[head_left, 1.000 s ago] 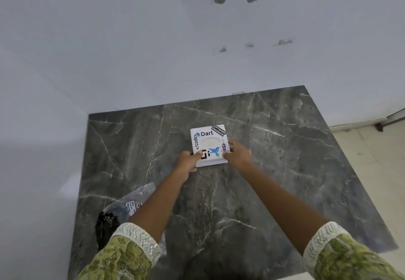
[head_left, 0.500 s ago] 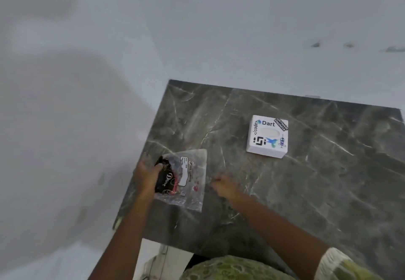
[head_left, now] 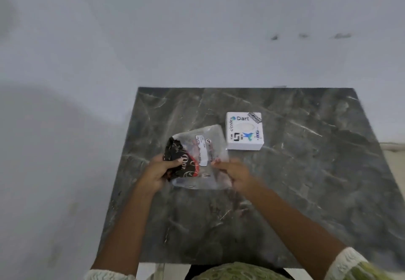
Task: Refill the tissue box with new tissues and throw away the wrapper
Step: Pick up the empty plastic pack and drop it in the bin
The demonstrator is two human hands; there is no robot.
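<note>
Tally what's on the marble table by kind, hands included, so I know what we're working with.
Tissue box: 1
Plastic tissue pack: 1
Hands on the pack: 2, left hand and right hand
Total: 4

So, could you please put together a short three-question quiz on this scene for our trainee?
1. True or false: the tissue box stands on the table, untouched by either hand.
2. Which hand grips the dark end of the tissue pack?
A. the left hand
B. the right hand
C. neither
3. Fill in the blank: seen from the camera, the pack is to the ____ of the box.

Key
1. True: both hands are on the pack.
2. A: the left hand holds the dark end, and the right hand holds the clear end.
3. Left, and a bit nearer the person.
</note>
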